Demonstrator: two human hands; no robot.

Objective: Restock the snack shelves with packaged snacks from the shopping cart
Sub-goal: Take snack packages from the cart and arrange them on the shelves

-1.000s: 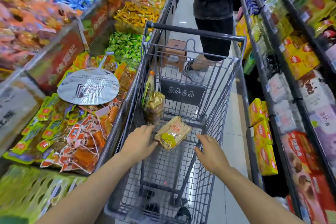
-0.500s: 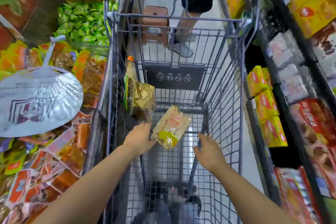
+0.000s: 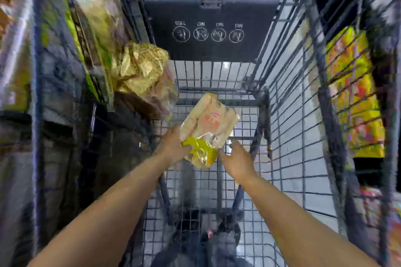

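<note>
Wire cart (image 3: pixel 288 97), left hand (image 3: pixel 171 147) gripping snack pack (image 3: pixel 208 128), right hand (image 3: pixel 238 161) beside

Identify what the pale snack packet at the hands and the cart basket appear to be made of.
Snack packet: thin glossy plastic film, probably; it crinkles and shows bright glints near its yellow end. Cart basket: metal wire grid with a dull grey-blue coating, judging by thin straight bars and a matte look. Blur leaves finer detail open.

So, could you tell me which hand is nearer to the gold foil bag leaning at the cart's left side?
Left. The left hand sits just below the gold foil bag, at the pale snack packet; the right hand is across that packet, farther off.
</note>
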